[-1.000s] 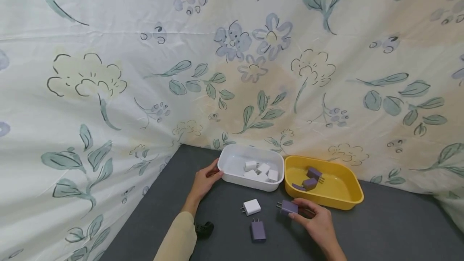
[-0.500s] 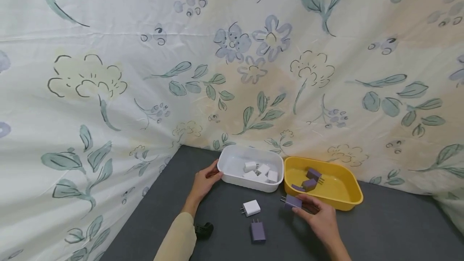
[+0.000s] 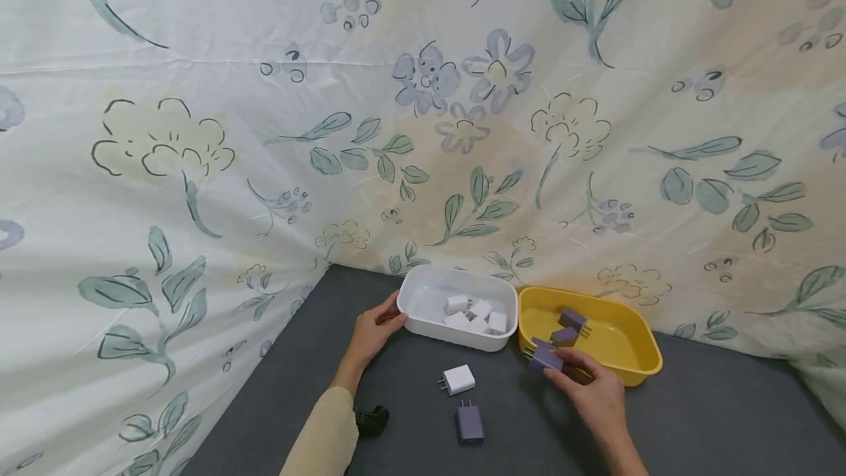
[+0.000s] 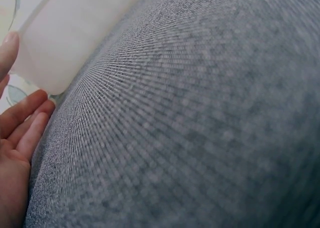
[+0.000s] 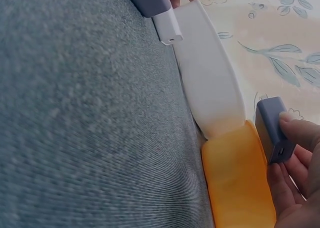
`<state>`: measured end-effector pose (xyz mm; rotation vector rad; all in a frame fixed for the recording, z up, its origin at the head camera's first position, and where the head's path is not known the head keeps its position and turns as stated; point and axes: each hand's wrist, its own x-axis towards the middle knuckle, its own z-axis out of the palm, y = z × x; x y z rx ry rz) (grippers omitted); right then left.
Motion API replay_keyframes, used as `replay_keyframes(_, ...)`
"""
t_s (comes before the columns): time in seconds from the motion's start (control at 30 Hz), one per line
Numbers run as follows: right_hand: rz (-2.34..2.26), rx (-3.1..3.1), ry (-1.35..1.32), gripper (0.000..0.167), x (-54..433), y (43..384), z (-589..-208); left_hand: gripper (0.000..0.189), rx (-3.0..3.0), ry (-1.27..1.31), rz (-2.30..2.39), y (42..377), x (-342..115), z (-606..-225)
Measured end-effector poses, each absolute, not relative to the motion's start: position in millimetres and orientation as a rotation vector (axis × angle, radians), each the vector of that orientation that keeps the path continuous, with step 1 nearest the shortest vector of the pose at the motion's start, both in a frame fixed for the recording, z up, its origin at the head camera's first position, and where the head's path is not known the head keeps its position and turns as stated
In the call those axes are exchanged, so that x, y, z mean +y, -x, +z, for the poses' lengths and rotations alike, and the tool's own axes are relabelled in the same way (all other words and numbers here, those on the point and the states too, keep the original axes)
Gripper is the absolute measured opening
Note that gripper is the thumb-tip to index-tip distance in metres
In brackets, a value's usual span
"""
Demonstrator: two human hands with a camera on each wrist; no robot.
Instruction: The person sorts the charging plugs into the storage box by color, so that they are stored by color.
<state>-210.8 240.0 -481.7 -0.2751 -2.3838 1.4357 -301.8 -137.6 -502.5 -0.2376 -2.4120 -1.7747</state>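
Note:
My right hand (image 3: 595, 395) pinches a purple wall charger (image 3: 547, 360) between thumb and fingers, its prongs pointing left. In the head view this charger overlaps the front wall of the yellow tub (image 3: 631, 366); the right wrist view shows it beside the tub's rim. Two purple chargers (image 3: 572, 319) lie in that tub, with part of another partly hidden behind the held one. At the far left, my left hand (image 3: 370, 333) holds the end of the white tub (image 3: 429, 329), thumb at its rim. Several white chargers (image 3: 457, 305) lie inside it.
A white charger (image 3: 458, 380) and another purple charger (image 3: 470, 424) lie on the dark grey table (image 3: 410, 454) before the tubs, prongs left and away. A black object (image 3: 373, 421) shows beside the left sleeve (image 3: 327, 432). Floral cloth (image 3: 463, 204) hangs behind.
My right hand has carried the purple charger right and a little toward the back, from in front of the tubs to the yellow tub's near left corner. My left hand has stayed in place.

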Motion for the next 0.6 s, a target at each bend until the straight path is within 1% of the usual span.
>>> replay_keyframes(0.17,1.463,-2.309,0.274,0.045,244,213,-479,0.06,-2.387,0.193,-1.755,319,-138,-529)
replay_keyframes(0.3,1.452,-2.29,0.284,0.044,248,214,-477,0.06,-2.382,0.191,-1.757,320,-138,-530)
replay_keyframes(0.47,1.426,-2.313,0.289,0.047,252,216,-474,0.061,-2.37,0.179,-1.764,318,-138,-528)
replay_keyframes(0.6,1.423,-2.286,0.294,0.045,255,217,-474,0.06,-2.379,0.216,-1.779,311,-137,-516)
